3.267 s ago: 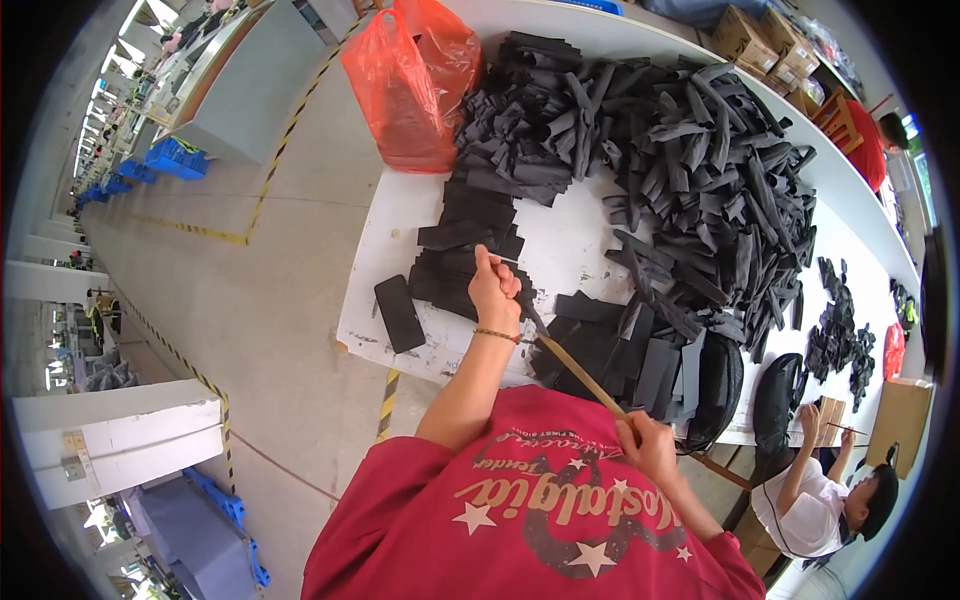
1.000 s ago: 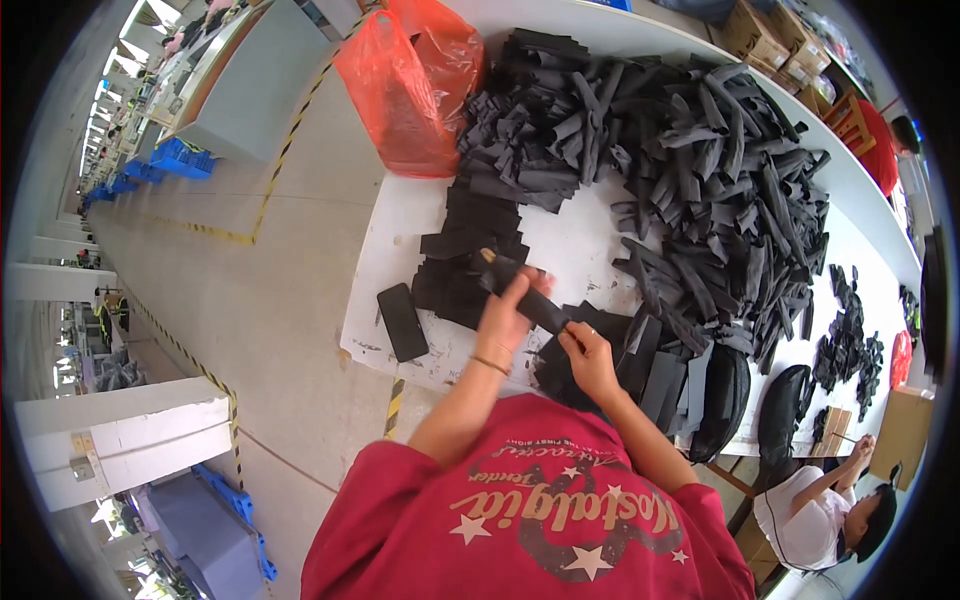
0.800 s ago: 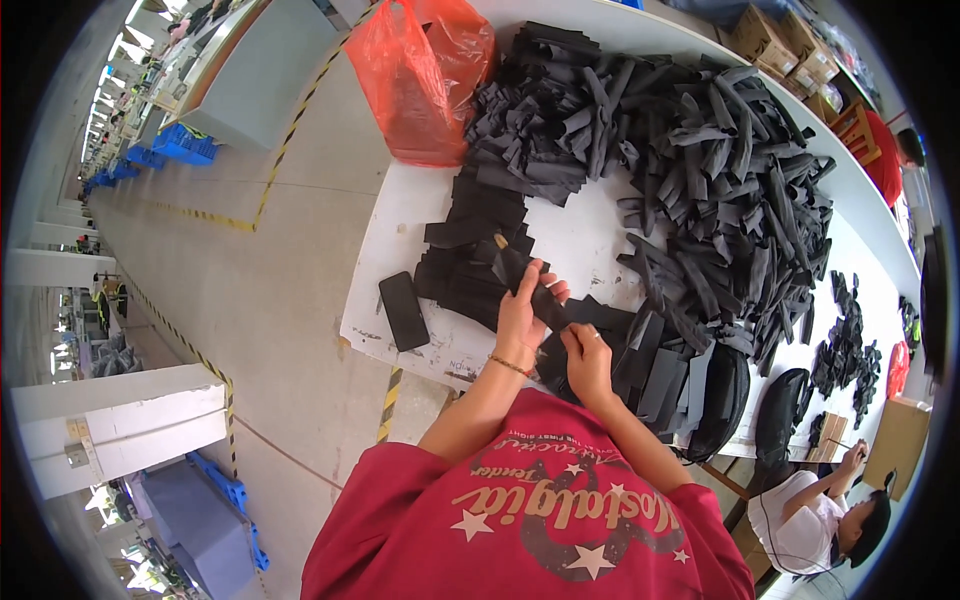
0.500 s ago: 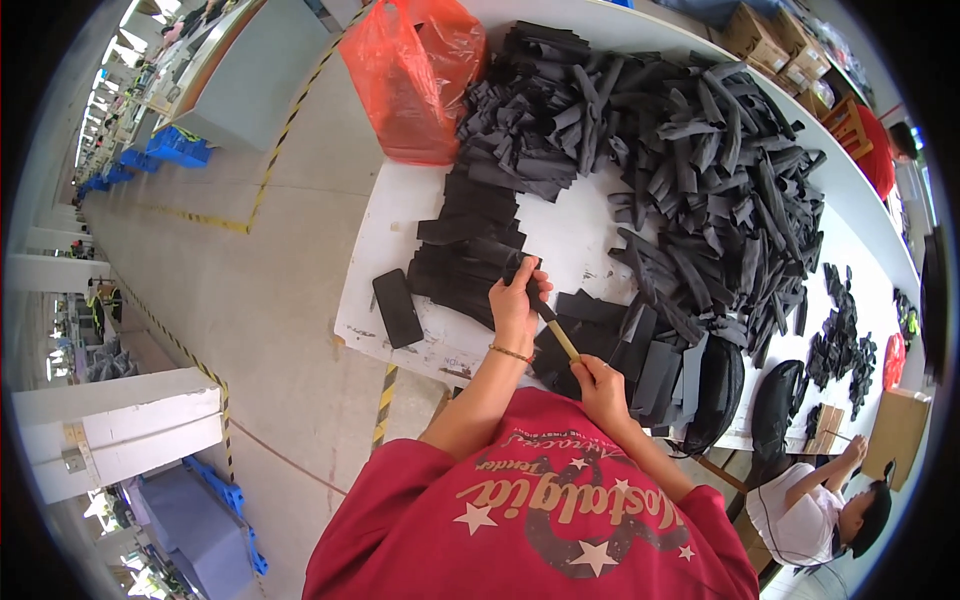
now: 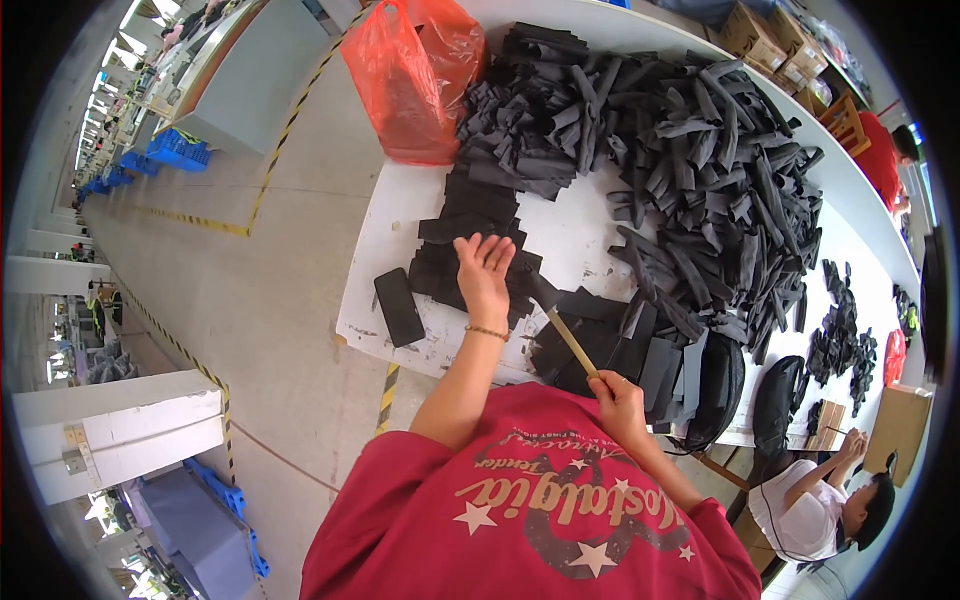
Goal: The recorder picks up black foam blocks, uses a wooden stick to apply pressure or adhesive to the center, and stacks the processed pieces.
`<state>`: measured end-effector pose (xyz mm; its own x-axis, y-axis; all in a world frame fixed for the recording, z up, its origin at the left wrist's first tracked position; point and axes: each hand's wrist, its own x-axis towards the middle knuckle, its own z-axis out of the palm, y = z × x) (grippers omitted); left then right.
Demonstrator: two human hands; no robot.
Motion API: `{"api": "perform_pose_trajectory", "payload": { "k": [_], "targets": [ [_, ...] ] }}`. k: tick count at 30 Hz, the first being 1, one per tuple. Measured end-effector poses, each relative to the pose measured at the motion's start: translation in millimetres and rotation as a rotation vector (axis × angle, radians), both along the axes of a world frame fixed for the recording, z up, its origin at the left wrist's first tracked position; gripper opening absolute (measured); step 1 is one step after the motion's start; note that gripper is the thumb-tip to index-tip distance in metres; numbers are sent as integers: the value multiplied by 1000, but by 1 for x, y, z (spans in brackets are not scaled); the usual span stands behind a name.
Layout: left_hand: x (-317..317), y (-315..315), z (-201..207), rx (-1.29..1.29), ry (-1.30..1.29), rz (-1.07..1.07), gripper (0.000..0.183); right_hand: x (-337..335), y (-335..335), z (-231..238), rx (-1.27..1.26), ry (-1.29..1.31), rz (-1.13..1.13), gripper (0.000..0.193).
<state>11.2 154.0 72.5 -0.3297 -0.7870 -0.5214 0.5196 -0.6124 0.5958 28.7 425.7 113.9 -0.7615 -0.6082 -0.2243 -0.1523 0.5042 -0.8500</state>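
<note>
My left hand (image 5: 484, 279) is open with its fingers spread, over a row of stacked black fabric strips (image 5: 470, 205) at the table's left side. In my right hand (image 5: 622, 408), near my body, is a thin flat wooden stick (image 5: 573, 342), gripped at its near end. The stick slants up and left, and its far tip is beside a black fabric piece (image 5: 542, 288); whether they touch I cannot tell. Flat black pieces (image 5: 590, 350) lie under and beside the stick. A black phone (image 5: 399, 307) rests left of my left hand.
A large heap of black fabric tubes (image 5: 715, 170) covers the far right of the white table (image 5: 375, 235). An orange-red plastic bag (image 5: 415, 90) stands at its far left corner. Black mesh-like bundles (image 5: 718, 390) lie at right. A co-worker (image 5: 815, 505) sits at the lower right.
My left hand has let go of the black piece at the stick's tip, opened and moved left. My right hand has drawn the stick slightly right and toward me.
</note>
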Motion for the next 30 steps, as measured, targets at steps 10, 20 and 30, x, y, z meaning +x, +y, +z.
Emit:
{"api": "perform_pose_trajectory", "payload": {
  "k": [10,20,30],
  "targets": [
    [20,-27,-35,21,11,-155,24,7,20,4,13,16,141,14],
    [-9,43,-24,372,38,-225,22,-26,-59,16,-363,-38,-196,17],
    [9,25,9,-656,-220,-603,40,-65,-81,3,-434,-332,-300,13]
  ]
}}
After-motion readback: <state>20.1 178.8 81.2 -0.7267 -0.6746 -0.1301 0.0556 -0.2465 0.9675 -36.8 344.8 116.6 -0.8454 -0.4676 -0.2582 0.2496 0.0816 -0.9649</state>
